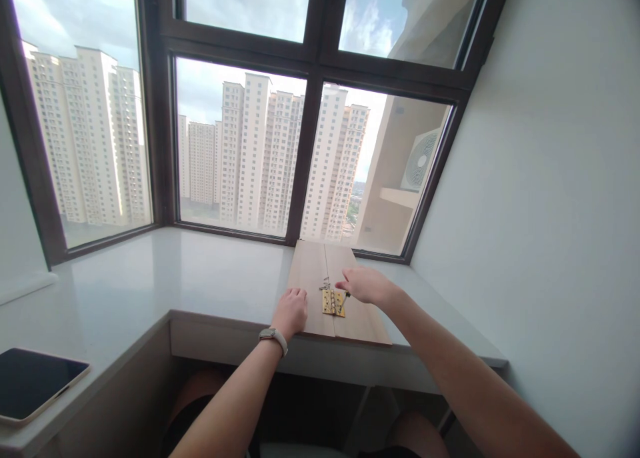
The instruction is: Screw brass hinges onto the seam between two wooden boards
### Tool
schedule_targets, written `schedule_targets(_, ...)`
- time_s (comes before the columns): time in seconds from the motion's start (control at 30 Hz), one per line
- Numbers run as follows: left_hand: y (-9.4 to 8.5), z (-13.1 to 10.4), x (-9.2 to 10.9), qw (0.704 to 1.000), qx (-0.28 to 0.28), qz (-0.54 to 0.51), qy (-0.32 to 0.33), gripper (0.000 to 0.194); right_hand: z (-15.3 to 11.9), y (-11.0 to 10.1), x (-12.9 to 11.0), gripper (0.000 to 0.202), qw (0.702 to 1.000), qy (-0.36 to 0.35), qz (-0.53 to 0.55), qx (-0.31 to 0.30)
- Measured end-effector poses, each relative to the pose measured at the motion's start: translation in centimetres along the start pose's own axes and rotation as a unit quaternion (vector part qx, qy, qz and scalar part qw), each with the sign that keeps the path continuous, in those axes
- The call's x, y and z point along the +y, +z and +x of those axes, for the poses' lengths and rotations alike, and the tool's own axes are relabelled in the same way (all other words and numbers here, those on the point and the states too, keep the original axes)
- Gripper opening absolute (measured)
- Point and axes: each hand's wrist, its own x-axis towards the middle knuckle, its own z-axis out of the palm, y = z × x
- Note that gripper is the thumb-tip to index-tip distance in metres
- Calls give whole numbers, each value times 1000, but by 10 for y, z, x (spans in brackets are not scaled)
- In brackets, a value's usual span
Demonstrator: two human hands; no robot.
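Observation:
Two pale wooden boards (311, 265) lie side by side on the white sill. Across their seam rests a brass hinge (332, 303), and several screws (326, 283) lie loose just beyond it. My left hand (293, 310), with a watch on the wrist, rests on the left edge of the left board, its fingers bent; whether it holds anything cannot be made out. Over the right board, my right hand (364, 285) is closed around a small screwdriver (345, 301), whose shaft slants down to the right leaf of the hinge.
A dark tablet (40, 383) lies on the sill (220, 271) at the far left. Brown-framed windows (300, 178) stand behind the boards, and a white wall (540, 178) rises on the right. My legs are below the sill's front edge.

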Motion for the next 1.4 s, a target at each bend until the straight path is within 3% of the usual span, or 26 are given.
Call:
schedule_targets(0.43, 3, 1, -2, 1000, 4, 2, 5, 31, 1, 2, 6, 16, 1000, -27, -10, -7)
schedule_targets(0.6, 3, 1, -1, 1000, -3, 3, -3, 30, 2, 3, 5, 23, 1000, -23, 7, -16)
schedule_targets(0.77, 4, 2, -3, 1000, 2, 2, 3, 30, 0, 1, 2, 43, 1000, 15, -8, 6)
schedule_targets(1.1, 5, 1, -4, 1000, 1, -10, 4, 31, -2, -3, 5, 12, 999, -27, -28, 2)
schedule_targets(1.27, 5, 1, -4, 1000, 3, -11, 5, 31, -2, -1, 4, 20, 999, -54, -6, -1)
schedule_targets(1.4, 5, 1, -4, 1000, 5, -7, 8, 31, -1, 1, 3, 31, 1000, -21, -5, 5)
